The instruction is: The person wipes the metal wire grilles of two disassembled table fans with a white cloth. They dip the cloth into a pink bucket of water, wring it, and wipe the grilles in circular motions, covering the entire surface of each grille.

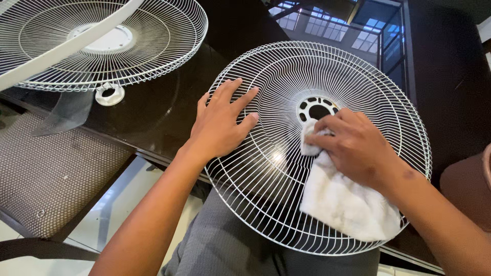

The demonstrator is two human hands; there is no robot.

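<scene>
On fan grille (pixel 286 76), left hand (pixel 221 122) flat, right hand (pixel 353 145) gripping cloth (pixel 342 202)

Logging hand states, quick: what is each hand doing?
Left hand: open, flat on the white fan grille.
Right hand: closed on a white cloth.

2 fan grilles (pixel 286 82) (pixel 153 46), 1 cloth (pixel 348 204), 1 ring nut (pixel 109 93)

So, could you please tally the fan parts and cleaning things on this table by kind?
White wire fan grilles: 2, one under the left hand and right hand at, one far left
White cloth: 1
White plastic ring nut: 1
Clear fan blade: 1
Total: 5
</scene>
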